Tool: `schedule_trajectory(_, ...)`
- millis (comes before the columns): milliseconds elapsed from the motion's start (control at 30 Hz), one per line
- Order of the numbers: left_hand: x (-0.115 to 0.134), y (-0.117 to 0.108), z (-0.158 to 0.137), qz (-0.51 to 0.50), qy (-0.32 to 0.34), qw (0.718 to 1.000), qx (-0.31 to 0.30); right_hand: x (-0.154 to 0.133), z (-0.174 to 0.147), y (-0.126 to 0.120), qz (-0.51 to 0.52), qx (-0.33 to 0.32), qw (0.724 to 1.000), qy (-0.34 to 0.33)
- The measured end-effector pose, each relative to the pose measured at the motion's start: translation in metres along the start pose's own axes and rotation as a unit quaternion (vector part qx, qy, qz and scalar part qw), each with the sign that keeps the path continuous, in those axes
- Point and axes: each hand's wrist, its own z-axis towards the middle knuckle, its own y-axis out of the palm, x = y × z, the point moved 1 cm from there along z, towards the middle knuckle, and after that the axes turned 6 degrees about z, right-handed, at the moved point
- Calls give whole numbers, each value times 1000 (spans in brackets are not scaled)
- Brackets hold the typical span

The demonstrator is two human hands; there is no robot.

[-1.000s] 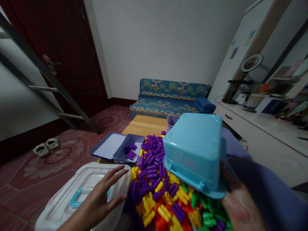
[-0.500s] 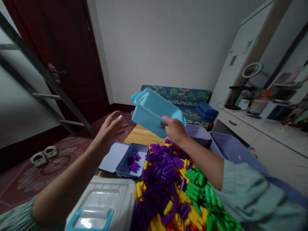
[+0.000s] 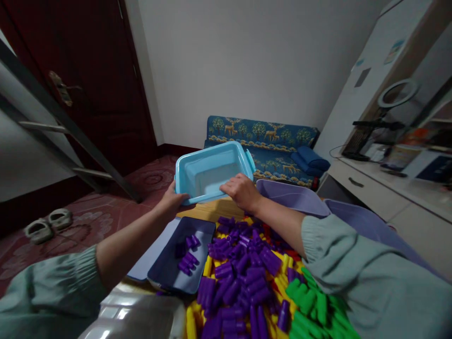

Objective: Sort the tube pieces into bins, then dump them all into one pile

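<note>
Above the table I hold a light blue plastic box [image 3: 197, 181], tilted so its hollow inside faces me; nothing shows in it. My left hand [image 3: 172, 198] grips its lower left corner, thumb over the rim. On the near rim, right of the middle, my right hand [image 3: 242, 192] is closed with the fingers folded over the edge. Below the box spreads a heap of purple plastic pieces [image 3: 243, 273] mixed with yellow ones [image 3: 207, 266]. Green pieces [image 3: 310, 301] lie at the right. A dark blue tin [image 3: 169, 270] with several purple pieces stands left of the heap.
A clear plastic lid or box [image 3: 141, 313] is at the near left. Lilac bins [image 3: 293, 195] stand right of the heap. Beyond the wooden table [image 3: 217, 209] is a patterned blue sofa [image 3: 264, 155]. A metal ladder [image 3: 88, 146] leans at the left, with shoes [image 3: 49, 225] on the floor.
The box has turned from a slanted pose to show its inside toward me. My left hand, free and spread before, has taken hold of its left corner. The view has shifted slightly.
</note>
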Motion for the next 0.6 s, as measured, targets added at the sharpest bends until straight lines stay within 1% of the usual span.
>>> schedule_trajectory(67, -9, 6, 13, 7, 13, 999, 43, 1, 2, 5, 8, 57, 998, -24)
schedule_trajectory(133, -14, 6, 26, 8, 15, 998, 57, 4, -3, 9, 27, 134, 989, -63)
schedule_trajectory(167, -14, 5, 32, 8, 18, 998, 60, 6, -8, 11, 38, 162, 983, -81)
schedule_trajectory(200, -14, 2, 39, 10, 23, 997, 69, 9, -14, 16, 49, 171, 980, -94)
schedule_trajectory(233, -13, -2, 46, 14, 29, 996, 82, 12, -21, 22, 57, 154, 981, -104)
schedule_trajectory(267, -12, -5, 53, 20, 34, 994, 99, 16, -28, 30, 63, 111, 986, -109)
schedule_trajectory(300, -11, -9, 59, 26, 38, 992, 115, 19, -34, 40, 67, 47, 991, -108)
schedule_trajectory(333, -10, -11, 65, 32, 38, 990, 129, 23, -39, 51, 71, -35, 992, -94)
schedule_trajectory(400, -8, -13, 74, 38, 33, 988, 143, 29, -46, 74, 74, -189, 979, -30)
schedule_trajectory(433, -8, -12, 77, 38, 29, 989, 141, 31, -47, 85, 73, -242, 967, 12)
schedule_trajectory(467, -9, -9, 80, 38, 25, 990, 136, 33, -47, 94, 71, -276, 957, 52)
schedule_trajectory(500, -10, -5, 82, 37, 20, 991, 129, 34, -46, 103, 69, -296, 949, 86)
schedule_trajectory(600, -15, 13, 86, 22, -6, 996, 84, 32, -42, 119, 80, -330, 929, 148)
